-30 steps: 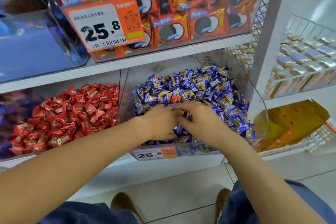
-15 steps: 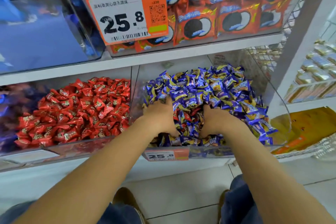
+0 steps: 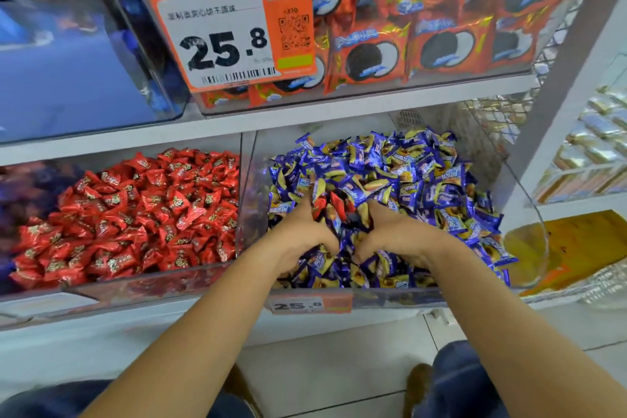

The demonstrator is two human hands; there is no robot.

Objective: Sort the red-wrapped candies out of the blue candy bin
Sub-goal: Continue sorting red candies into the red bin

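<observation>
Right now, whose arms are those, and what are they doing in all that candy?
They belong to a person wearing a camera on the head, so you look down as that person does. The left hand and right hand dig into a clear bin of blue candies. Between the hands a few red candies peek out; those belong in the red pile next door. The fingers are buried, so any grip is hidden. Cookie packs sit on the shelf above.

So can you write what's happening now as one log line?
both hands dug into blue candies | red candies showing between them | none picked out yet
</observation>
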